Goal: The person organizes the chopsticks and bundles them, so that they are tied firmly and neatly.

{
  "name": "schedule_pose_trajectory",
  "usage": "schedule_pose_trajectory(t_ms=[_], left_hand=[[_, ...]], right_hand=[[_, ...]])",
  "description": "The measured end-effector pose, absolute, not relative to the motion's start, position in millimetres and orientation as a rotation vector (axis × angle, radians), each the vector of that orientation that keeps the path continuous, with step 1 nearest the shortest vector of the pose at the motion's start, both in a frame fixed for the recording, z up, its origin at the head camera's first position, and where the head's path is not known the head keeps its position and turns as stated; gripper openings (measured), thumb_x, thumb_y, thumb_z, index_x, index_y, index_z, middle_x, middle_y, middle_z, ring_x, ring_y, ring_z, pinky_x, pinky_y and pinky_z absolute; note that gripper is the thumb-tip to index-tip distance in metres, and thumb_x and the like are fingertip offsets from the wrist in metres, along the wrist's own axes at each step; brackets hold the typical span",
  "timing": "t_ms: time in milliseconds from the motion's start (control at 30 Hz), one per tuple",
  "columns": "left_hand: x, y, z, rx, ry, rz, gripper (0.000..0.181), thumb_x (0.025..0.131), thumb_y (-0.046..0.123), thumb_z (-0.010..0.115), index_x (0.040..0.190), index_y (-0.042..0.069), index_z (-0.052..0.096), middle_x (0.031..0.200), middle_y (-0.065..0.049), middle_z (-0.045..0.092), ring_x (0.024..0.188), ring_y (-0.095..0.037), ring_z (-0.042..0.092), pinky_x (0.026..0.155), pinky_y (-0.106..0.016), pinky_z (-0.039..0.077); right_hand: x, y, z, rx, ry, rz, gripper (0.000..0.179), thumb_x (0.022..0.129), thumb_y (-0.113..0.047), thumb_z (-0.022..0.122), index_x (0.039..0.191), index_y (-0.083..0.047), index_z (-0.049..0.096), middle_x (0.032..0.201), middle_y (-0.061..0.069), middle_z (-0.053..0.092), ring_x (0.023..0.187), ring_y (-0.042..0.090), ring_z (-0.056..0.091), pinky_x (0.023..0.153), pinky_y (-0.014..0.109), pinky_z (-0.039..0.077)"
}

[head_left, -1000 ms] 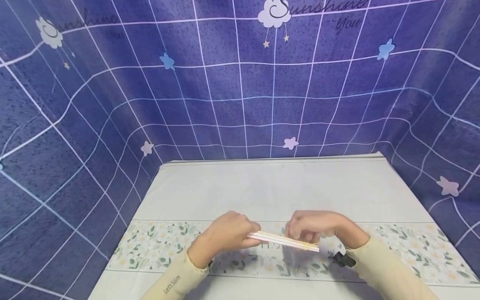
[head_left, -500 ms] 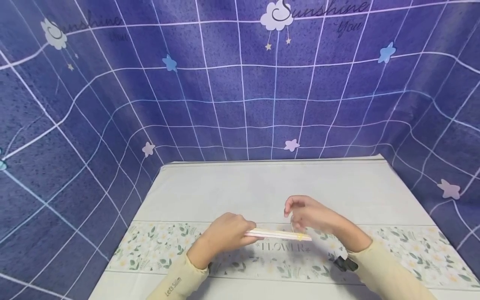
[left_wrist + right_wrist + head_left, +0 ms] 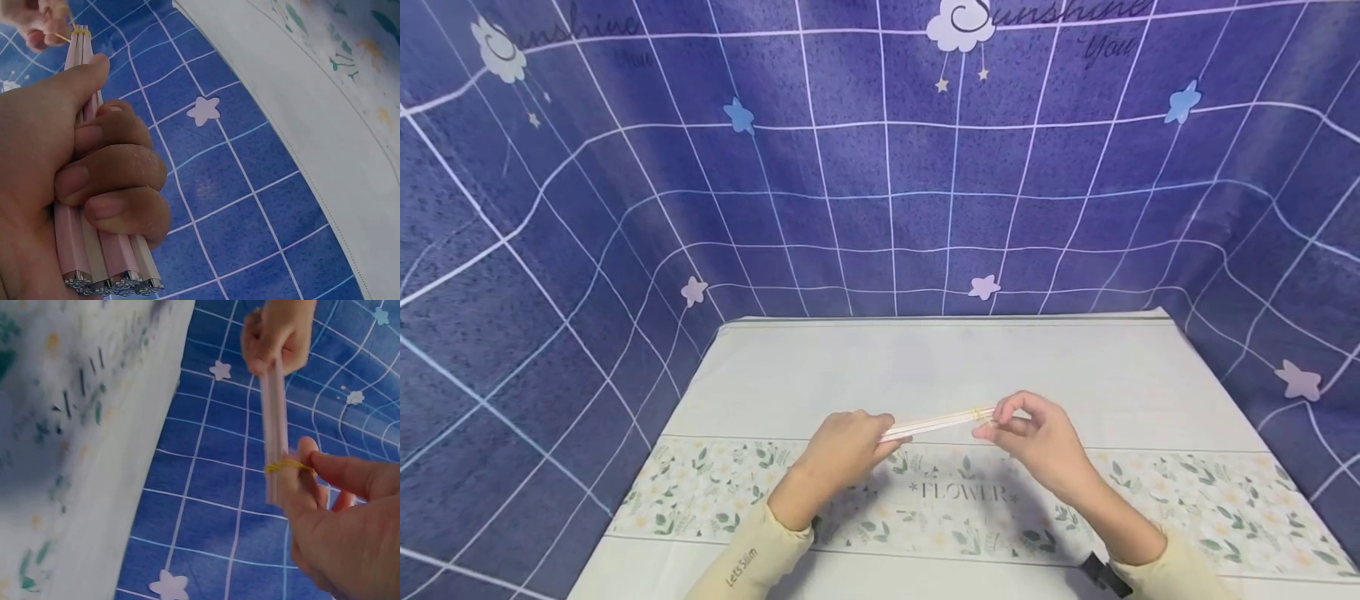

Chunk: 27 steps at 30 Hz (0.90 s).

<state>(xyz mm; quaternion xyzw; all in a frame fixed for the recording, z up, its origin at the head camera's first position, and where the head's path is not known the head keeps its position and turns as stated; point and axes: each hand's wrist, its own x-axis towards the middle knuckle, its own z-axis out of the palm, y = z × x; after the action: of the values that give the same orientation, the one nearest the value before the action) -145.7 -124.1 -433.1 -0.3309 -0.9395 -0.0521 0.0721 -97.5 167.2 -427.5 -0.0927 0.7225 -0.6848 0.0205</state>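
Observation:
My left hand (image 3: 850,450) grips a bundle of pink and cream chopsticks (image 3: 928,426), its fingers curled round the thicker half. In the left wrist view, the patterned silver ends of the chopsticks (image 3: 112,284) stick out below the little finger. A yellow rubber band (image 3: 284,466) is wound round the bundle close to the thin tips. With thumb and fingers, my right hand (image 3: 1037,437) pinches part of that band and draws it out to the side, as the right wrist view shows. The bundle is held in the air above the table.
Beneath both hands is a table with a white cloth (image 3: 940,358), crossed by a floral strip lettered FLOWER. A blue gridded curtain (image 3: 917,167) hangs behind and on both sides. A black strap piece (image 3: 1105,575) sits by the right sleeve.
The bundle's tip end has risen, from slanting down to slanting up. My right hand moved off the tips, lifted with fingers spread, and is back at them holding the rubber band.

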Motion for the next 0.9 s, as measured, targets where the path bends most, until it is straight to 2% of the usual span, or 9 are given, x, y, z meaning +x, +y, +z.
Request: schedule_pose_trajectory(t_ms=[133, 233, 433, 500, 567, 667, 767, 833, 900], left_hand=[[-146.6, -124.3, -428.9, -0.974, -2.802, -0.142, 0.040, 0.098, 0.056, 0.050, 0.080, 0.021, 0.061, 0.055, 0.012, 0.044, 0.046, -0.004, 0.038, 0.044, -0.022, 0.033], [-145.8, -124.5, -426.0, -0.971, -2.780, -0.137, 0.041, 0.098, 0.056, 0.051, 0.079, 0.021, 0.061, 0.054, 0.011, 0.044, 0.045, -0.005, 0.037, 0.044, -0.022, 0.032], [-142.0, -125.2, -422.8, -0.999, -2.739, -0.107, 0.039, 0.097, 0.054, 0.055, 0.076, 0.021, 0.057, 0.054, 0.011, 0.041, 0.046, -0.005, 0.035, 0.043, -0.022, 0.030], [-140.8, -125.1, -421.4, -1.012, -2.724, -0.104, 0.038, 0.097, 0.054, 0.055, 0.076, 0.022, 0.056, 0.054, 0.012, 0.039, 0.046, -0.004, 0.034, 0.042, -0.022, 0.029], [-139.9, -124.7, -420.6, -1.030, -2.706, -0.111, 0.037, 0.097, 0.053, 0.055, 0.076, 0.022, 0.055, 0.055, 0.012, 0.038, 0.046, -0.004, 0.033, 0.043, -0.021, 0.029], [-139.2, -123.7, -418.6, -1.058, -2.691, -0.126, 0.037, 0.098, 0.053, 0.053, 0.077, 0.023, 0.055, 0.055, 0.014, 0.037, 0.046, -0.002, 0.032, 0.043, -0.020, 0.029], [-138.9, -122.9, -416.0, -1.068, -2.707, -0.148, 0.038, 0.099, 0.053, 0.051, 0.077, 0.023, 0.056, 0.055, 0.014, 0.036, 0.047, -0.002, 0.032, 0.044, -0.020, 0.029], [-139.0, -122.7, -414.3, -1.066, -2.725, -0.149, 0.038, 0.099, 0.054, 0.051, 0.078, 0.023, 0.056, 0.055, 0.014, 0.037, 0.047, -0.002, 0.033, 0.044, -0.020, 0.030], [-138.7, -122.9, -412.9, -1.070, -2.740, -0.156, 0.037, 0.099, 0.054, 0.051, 0.077, 0.024, 0.055, 0.055, 0.014, 0.037, 0.047, -0.002, 0.034, 0.044, -0.020, 0.030]], right_hand=[[-96.3, 166.6, -433.6, -0.106, 2.332, -2.160, 0.039, 0.078, -0.014, 0.084, 0.088, 0.004, 0.051, 0.107, 0.012, 0.060, 0.098, 0.021, 0.075, 0.081, 0.031, 0.060], [-97.1, 167.8, -436.0, -0.038, 2.358, -2.139, 0.042, 0.073, -0.016, 0.088, 0.086, 0.001, 0.051, 0.100, 0.008, 0.063, 0.094, 0.019, 0.075, 0.078, 0.030, 0.060], [-101.4, 171.9, -441.0, -0.107, 2.106, -2.177, 0.033, 0.082, -0.007, 0.078, 0.084, -0.009, 0.045, 0.099, 0.003, 0.056, 0.099, 0.021, 0.073, 0.086, 0.030, 0.058], [-102.8, 173.8, -442.0, -0.109, 2.069, -2.178, 0.033, 0.083, -0.006, 0.076, 0.083, -0.011, 0.043, 0.100, 0.002, 0.053, 0.099, 0.020, 0.073, 0.084, 0.028, 0.057], [-104.2, 175.6, -442.4, -0.098, 2.077, -2.157, 0.036, 0.082, -0.008, 0.078, 0.082, -0.012, 0.042, 0.099, 0.000, 0.052, 0.094, 0.016, 0.072, 0.078, 0.025, 0.056], [-106.6, 178.3, -442.6, -0.065, 2.106, -2.119, 0.040, 0.078, -0.009, 0.082, 0.081, -0.013, 0.042, 0.088, -0.004, 0.052, 0.072, 0.005, 0.063, 0.062, 0.020, 0.049], [-108.7, 181.0, -443.0, -0.071, 2.110, -2.081, 0.037, 0.076, -0.009, 0.083, 0.089, -0.011, 0.048, 0.080, -0.007, 0.055, 0.065, 0.004, 0.055, 0.060, 0.021, 0.047], [-109.1, 183.5, -442.7, -0.109, 2.141, -2.038, 0.034, 0.079, -0.011, 0.081, 0.102, -0.009, 0.055, 0.086, -0.002, 0.062, 0.073, 0.007, 0.060, 0.067, 0.023, 0.051], [-108.8, 186.1, -441.3, -0.165, 2.176, -2.002, 0.038, 0.083, -0.014, 0.078, 0.115, -0.008, 0.059, 0.102, 0.004, 0.067, 0.090, 0.013, 0.067, 0.079, 0.029, 0.055]])
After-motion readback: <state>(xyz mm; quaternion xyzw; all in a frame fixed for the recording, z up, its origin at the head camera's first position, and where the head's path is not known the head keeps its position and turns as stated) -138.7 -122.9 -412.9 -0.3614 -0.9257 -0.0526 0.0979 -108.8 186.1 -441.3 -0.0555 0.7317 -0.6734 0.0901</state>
